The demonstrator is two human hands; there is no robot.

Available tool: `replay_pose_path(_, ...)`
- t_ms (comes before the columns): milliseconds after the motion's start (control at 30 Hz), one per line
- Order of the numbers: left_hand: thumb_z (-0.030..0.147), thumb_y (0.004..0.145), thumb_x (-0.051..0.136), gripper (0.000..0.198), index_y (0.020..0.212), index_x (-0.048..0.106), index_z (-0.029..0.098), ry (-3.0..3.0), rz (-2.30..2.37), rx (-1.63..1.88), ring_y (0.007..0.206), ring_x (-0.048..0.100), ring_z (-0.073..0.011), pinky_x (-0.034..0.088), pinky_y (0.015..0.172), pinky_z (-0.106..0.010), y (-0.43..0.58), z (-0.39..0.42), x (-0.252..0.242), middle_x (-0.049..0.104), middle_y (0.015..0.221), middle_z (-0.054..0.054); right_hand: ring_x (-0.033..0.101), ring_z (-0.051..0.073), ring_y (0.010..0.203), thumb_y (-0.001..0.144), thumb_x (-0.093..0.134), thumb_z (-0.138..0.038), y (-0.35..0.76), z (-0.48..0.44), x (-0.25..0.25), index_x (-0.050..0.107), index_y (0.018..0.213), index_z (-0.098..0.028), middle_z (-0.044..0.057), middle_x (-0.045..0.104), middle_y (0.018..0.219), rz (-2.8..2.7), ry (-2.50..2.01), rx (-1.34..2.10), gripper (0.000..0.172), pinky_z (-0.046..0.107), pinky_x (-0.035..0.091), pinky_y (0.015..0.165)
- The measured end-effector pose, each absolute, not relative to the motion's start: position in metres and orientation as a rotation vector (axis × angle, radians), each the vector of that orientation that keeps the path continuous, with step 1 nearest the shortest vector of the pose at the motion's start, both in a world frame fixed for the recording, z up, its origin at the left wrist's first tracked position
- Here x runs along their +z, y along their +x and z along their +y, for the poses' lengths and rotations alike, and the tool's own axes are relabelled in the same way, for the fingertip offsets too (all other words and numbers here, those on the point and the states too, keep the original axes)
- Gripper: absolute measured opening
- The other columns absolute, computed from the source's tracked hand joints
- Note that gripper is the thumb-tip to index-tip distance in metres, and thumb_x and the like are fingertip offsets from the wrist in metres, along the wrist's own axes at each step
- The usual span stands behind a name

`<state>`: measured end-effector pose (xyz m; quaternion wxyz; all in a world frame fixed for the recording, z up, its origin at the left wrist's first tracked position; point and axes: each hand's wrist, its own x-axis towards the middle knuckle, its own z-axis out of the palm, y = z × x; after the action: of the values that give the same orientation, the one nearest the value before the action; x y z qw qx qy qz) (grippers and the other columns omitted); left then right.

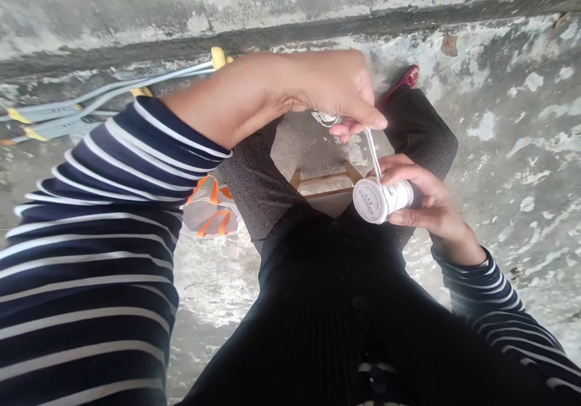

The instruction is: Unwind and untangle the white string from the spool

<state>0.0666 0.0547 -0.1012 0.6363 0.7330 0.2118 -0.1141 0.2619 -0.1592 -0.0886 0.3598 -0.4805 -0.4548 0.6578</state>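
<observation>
My right hand (422, 197) is wrapped round a white spool of cord (382, 199), its labelled end facing me, held above my lap. A white strand (373, 150) runs up from the spool to my left hand (338, 91), which pinches it between thumb and fingers. A small tangle of the white cord (325, 118) hangs under the left hand's fingers. Both forearms wear navy sleeves with white stripes. I sit on a wooden stool (323, 183) with my knees apart.
Grey crutches with yellow tips (91, 106) lie on the concrete floor at the left, by a step. A clear bag with orange handles (209, 211) rests beside my left thigh. A red shoe (405, 80) shows beyond my right knee.
</observation>
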Motion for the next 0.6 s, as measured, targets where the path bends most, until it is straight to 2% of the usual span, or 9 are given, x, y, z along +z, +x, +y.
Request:
replay_pose_path(100, 0.046, 0.091, 0.074, 0.045, 0.055, 0.071, 0.019, 1.556, 0.389, -0.256, 0.046, 0.056, -0.0118, 0.053, 0.067, -0.031, 0.069, 0.042, -0.140, 0.055, 0.044, 0.002, 0.061, 0.028, 0.118, 0.079, 0.091, -0.038, 0.262, -0.160, -0.089, 0.077, 0.126, -0.035, 0.006, 0.067, 0.127, -1.235, -1.267, 1.663, 0.049, 0.046, 0.051, 0.108)
replay_pose_path(167, 0.048, 0.089, 0.076, 0.046, 0.053, 0.069, 0.020, 1.459, 0.319, -0.248, 0.046, 0.059, -0.0139, 0.052, 0.061, -0.032, 0.069, 0.029, -0.165, 0.054, 0.043, 0.002, 0.061, 0.028, 0.119, 0.080, 0.090, -0.037, 0.262, -0.162, -0.089, 0.078, 0.126, -0.036, 0.006, 0.066, 0.129, -1.254, -1.274, 1.656, 0.047, 0.045, 0.050, 0.110)
replay_pose_path(267, 0.049, 0.085, 0.081, 0.045, 0.054, 0.068, 0.019, 1.335, 0.336, -0.182, 0.048, 0.063, -0.0149, 0.053, 0.060, -0.031, 0.067, 0.009, -0.186, 0.055, 0.045, 0.001, 0.060, 0.028, 0.120, 0.082, 0.089, -0.041, 0.261, -0.168, -0.091, 0.079, 0.123, -0.035, 0.006, 0.065, 0.129, -1.168, -1.296, 1.681, 0.042, 0.045, 0.048, 0.111)
replay_pose_path(367, 0.049, 0.079, 0.087, 0.038, 0.062, 0.072, 0.018, 1.261, 0.426, -0.036, 0.055, 0.066, -0.0144, 0.057, 0.067, -0.030, 0.064, -0.006, -0.190, 0.061, 0.050, 0.001, 0.060, 0.029, 0.117, 0.079, 0.088, -0.049, 0.262, -0.175, -0.094, 0.080, 0.120, -0.033, 0.006, 0.066, 0.125, -0.979, -1.305, 1.724, 0.045, 0.045, 0.049, 0.109)
replay_pose_path(433, 0.048, 0.080, 0.086, 0.032, 0.071, 0.076, 0.018, 1.234, 0.471, 0.040, 0.066, 0.072, -0.0156, 0.059, 0.073, -0.029, 0.062, -0.012, -0.189, 0.068, 0.060, 0.000, 0.061, 0.028, 0.113, 0.075, 0.090, -0.050, 0.263, -0.179, -0.097, 0.081, 0.117, -0.032, 0.005, 0.066, 0.123, -0.850, -1.294, 1.738, 0.047, 0.043, 0.052, 0.105)
replay_pose_path(533, 0.044, 0.082, 0.085, 0.028, 0.091, 0.081, 0.018, 1.220, 0.468, 0.085, 0.089, 0.078, -0.0183, 0.060, 0.088, -0.032, 0.058, -0.021, -0.188, 0.079, 0.086, -0.004, 0.063, 0.024, 0.104, 0.069, 0.093, -0.048, 0.266, -0.182, -0.100, 0.081, 0.114, -0.031, 0.004, 0.068, 0.120, -0.688, -1.290, 1.740, 0.049, 0.037, 0.055, 0.094)
replay_pose_path(600, 0.040, 0.082, 0.085, 0.031, 0.103, 0.080, 0.018, 1.252, 0.475, 0.118, 0.104, 0.077, -0.0201, 0.058, 0.097, -0.034, 0.056, -0.030, -0.188, 0.081, 0.104, -0.006, 0.064, 0.022, 0.100, 0.067, 0.095, -0.046, 0.267, -0.183, -0.101, 0.082, 0.113, -0.031, 0.003, 0.069, 0.120, -0.610, -1.290, 1.741, 0.051, 0.034, 0.056, 0.089)
